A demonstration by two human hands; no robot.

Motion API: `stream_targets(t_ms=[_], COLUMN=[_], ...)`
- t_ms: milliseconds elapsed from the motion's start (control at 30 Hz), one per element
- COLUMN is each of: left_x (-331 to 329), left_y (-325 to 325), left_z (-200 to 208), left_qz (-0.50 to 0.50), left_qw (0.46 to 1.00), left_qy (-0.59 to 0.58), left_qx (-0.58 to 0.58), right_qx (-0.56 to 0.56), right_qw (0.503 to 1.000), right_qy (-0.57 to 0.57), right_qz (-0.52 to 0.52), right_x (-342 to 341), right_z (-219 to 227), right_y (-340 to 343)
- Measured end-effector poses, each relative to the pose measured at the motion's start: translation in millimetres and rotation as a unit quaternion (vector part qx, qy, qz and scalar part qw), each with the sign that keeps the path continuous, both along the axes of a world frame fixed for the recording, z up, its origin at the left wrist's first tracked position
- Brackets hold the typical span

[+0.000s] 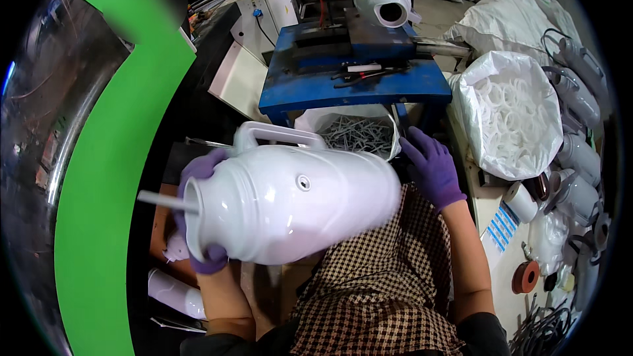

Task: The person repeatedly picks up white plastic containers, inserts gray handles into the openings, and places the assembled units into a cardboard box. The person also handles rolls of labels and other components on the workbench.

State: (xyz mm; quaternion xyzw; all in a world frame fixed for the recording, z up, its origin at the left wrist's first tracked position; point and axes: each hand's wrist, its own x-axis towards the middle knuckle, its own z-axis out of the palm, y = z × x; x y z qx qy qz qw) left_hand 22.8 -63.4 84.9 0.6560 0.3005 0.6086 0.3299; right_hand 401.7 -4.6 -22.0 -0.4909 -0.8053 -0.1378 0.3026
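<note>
A glossy white plastic jug body (pixel 316 201) lies on its side in front of me, above my checked apron (pixel 389 277). Its handle (pixel 280 133) points away from me and its open mouth faces left. A small round hole shows in its wall, and a pale rod (pixel 168 201) sticks out of the mouth. Wrapped round the neck end is my left hand (pixel 201 171) in a purple glove, partly hidden behind the jug. Off the jug's base, my right hand (pixel 435 170), also gloved, has its fingers stretched out with nothing in them.
Beyond the jug is a blue metal stand (pixel 356 86) with pliers (pixel 362 76) on it and another jug (pixel 382 0) behind. Under it sits a bag of grey sticks (pixel 359 133). To the right are a bag of clear rings (pixel 514 112) and several grey jugs (pixel 577 155).
</note>
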Motion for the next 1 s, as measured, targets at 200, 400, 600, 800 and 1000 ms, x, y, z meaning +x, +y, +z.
stream_targets(t_ms=[200, 400, 600, 800, 1000], left_x=[28, 78, 95, 107, 131], left_y=[-16, -28, -27, -8, 39], left_z=[-44, -115, -140, -117, -121], left_qz=[0.113, 0.085, 0.052, 0.029, 0.016], left_qw=[0.872, 0.928, 0.898, 0.879, 0.862], left_qy=[0.443, 0.336, 0.396, 0.428, 0.408], left_qx=[0.175, 0.138, 0.187, 0.207, 0.301], right_qx=[0.013, -0.153, -0.328, -0.265, -0.608], right_qw=[0.953, 0.972, 0.940, 0.947, 0.589], right_qy=[0.201, 0.099, 0.032, 0.177, 0.501], right_qz=[0.224, 0.147, 0.082, 0.049, 0.178], right_x=[-69, -111, -99, -96, -69], right_z=[-5, -24, -53, -16, 7], right_y=[-87, -123, -140, -149, -106])
